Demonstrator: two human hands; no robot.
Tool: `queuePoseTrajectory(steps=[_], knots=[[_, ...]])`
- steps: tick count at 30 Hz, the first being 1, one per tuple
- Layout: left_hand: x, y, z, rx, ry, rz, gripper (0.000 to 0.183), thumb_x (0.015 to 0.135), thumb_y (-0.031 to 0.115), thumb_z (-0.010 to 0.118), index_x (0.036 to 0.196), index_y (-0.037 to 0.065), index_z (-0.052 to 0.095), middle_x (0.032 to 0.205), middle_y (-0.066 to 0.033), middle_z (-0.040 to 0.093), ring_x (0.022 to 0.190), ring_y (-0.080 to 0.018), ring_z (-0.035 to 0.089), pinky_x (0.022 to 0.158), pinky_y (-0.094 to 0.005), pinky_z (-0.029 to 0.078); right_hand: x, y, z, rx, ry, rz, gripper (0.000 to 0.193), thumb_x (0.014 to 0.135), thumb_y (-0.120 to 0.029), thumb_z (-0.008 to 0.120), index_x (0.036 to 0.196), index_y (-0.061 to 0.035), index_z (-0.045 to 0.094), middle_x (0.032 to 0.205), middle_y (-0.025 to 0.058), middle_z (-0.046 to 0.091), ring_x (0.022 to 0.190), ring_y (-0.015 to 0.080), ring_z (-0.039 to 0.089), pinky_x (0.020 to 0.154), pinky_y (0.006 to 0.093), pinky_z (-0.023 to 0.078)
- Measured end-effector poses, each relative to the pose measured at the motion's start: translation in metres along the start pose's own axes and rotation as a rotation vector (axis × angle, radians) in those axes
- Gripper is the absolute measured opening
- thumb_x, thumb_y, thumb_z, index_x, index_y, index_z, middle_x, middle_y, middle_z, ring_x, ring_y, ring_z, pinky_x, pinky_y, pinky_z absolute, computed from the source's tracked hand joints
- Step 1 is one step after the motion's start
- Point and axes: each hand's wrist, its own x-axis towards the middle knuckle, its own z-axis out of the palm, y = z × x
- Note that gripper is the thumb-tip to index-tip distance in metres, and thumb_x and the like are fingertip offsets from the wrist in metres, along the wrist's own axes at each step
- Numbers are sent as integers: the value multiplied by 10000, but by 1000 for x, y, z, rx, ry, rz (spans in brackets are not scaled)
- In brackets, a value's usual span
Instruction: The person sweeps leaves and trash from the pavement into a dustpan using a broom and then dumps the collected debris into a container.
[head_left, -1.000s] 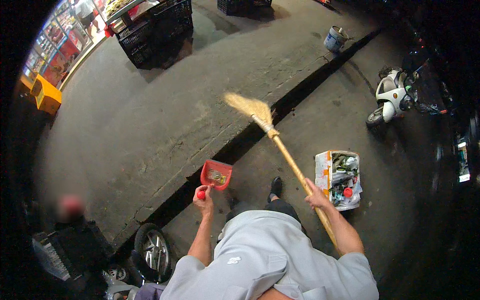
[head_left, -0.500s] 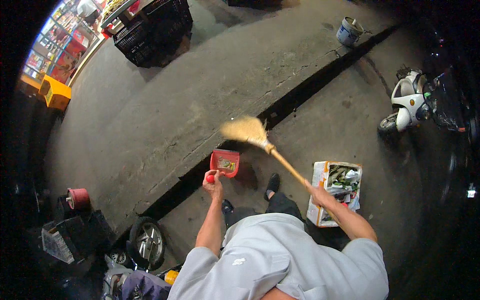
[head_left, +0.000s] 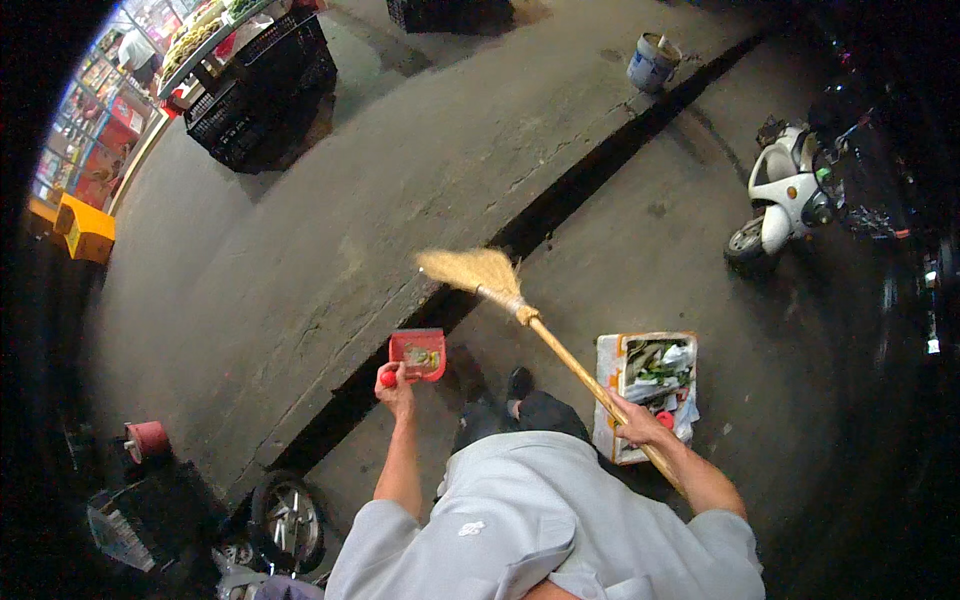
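My left hand (head_left: 396, 390) is closed round the handle of a red dustpan (head_left: 433, 373), whose knobbed end pokes out of the fist. Some scraps of litter lie in the pan, which is beside the dark step edge. With my right hand (head_left: 637, 420) I grip the wooden stick of a straw broom (head_left: 478, 272). Its bristles reach over the step edge, ahead of the dustpan. Beneath my right forearm stands a white foam box (head_left: 610, 400) holding leafy scraps, plastic bags and other refuse.
A raised concrete step (head_left: 300, 300) runs diagonally across the ground. At far right stands a white scooter (head_left: 790, 195); a paint bucket (head_left: 653, 66) sits on the step. Black crates (head_left: 260, 95) and a yellow box (head_left: 85, 228) are at upper left. A motorcycle wheel (head_left: 287, 522) is at lower left.
The view has shifted, so the surroundings sit further left. The broom head has swung slightly left and down toward the step edge. Both hands keep their hold.
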Motion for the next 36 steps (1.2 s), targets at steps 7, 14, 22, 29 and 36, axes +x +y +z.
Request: queuePoseTrajectory(steps=[7, 14, 22, 29, 36], knots=[[-18, -17, -13, 99, 22, 79, 84, 863, 42, 688, 890, -3, 622, 820, -45, 625, 777, -154, 640, 741, -283, 520, 108, 22, -113, 266, 331, -18, 998, 717, 104, 665, 1565, -223, 255, 891, 120, 639, 478, 152, 531, 409, 311, 454], [-64, -10, 1, 121, -37, -17, 91, 839, 48, 720, 881, 3, 653, 917, -60, 672, 909, -148, 617, 851, -291, 495, 212, 59, -281, 328, 495, 114, 993, 738, 141, 622, 1571, -236, 233, 751, 103, 606, 459, 150, 503, 399, 336, 453], [-48, -55, 92, 173, -75, -113, 104, 832, 50, 729, 885, 3, 653, 940, -66, 677, 929, -157, 627, 870, -294, 499, 326, 127, -347, 267, 325, 238, 1013, 768, 76, 624, 1584, -259, 125, 704, 112, 578, 474, 184, 552, 415, 370, 476], [-13, -62, 164, 240, -82, -90, 104, 829, 45, 732, 882, 18, 647, 921, -54, 666, 876, -136, 610, 810, -284, 506, 243, 119, -215, 45, 34, 241, 1001, 771, 56, 571, 1573, -253, 58, 874, 197, 631, 519, 236, 594, 446, 371, 506], [25, -85, 188, 172, -130, -86, 116, 804, 0, 738, 867, 16, 642, 894, -59, 681, 876, -149, 631, 816, -294, 514, 117, 91, -198, 224, 6, 190, 1027, 719, 102, 622, 1577, -229, 165, 808, 128, 617, 488, 186, 548, 409, 334, 455]])
